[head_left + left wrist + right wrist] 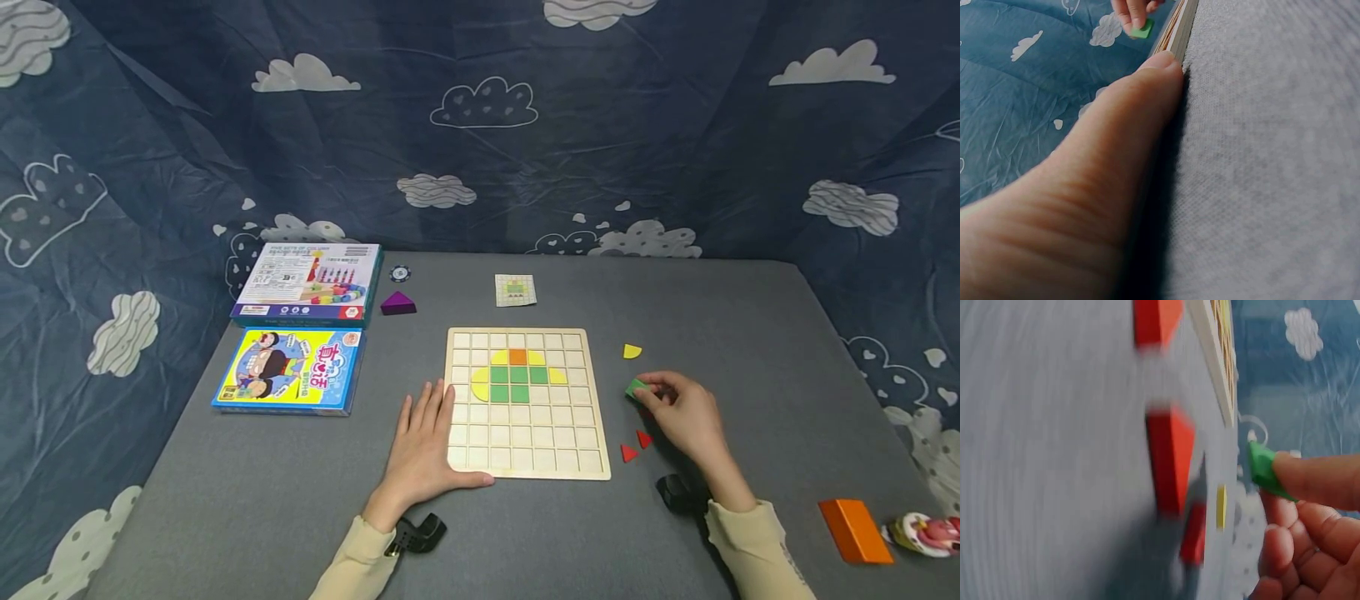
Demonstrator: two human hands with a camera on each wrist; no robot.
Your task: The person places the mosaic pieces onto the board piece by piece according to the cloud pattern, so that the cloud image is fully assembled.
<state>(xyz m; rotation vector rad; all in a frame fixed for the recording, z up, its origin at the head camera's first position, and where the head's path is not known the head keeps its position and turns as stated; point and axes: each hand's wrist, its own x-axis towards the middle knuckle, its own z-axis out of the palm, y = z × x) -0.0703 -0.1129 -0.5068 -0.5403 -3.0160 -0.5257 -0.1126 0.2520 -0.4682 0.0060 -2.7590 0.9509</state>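
My right hand (pixel 686 417) pinches a green square tile (pixel 1263 465) between thumb and fingertips, to the right of the wooden grid board (pixel 525 437). My left hand (pixel 427 442) lies with straight fingers along the board's left edge, its thumb (pixel 1141 94) against the near edge. On the board, an orange square (pixel 517 357), several green squares (pixel 519 375) and yellow rounded pieces (pixel 480 385) fill cells in the upper middle. Below the right hand lie red triangles (pixel 628 453), and a yellow rounded piece (pixel 632 352) is beyond it.
A small pattern card (pixel 515 290) lies behind the board. Two boxes, one white (pixel 307 283) and one yellow and blue (pixel 288 371), are at left beside a purple triangular block (pixel 398 303) and a round chip (pixel 400 273). An orange block (pixel 855 531) and a figurine (pixel 926 533) stand at right.
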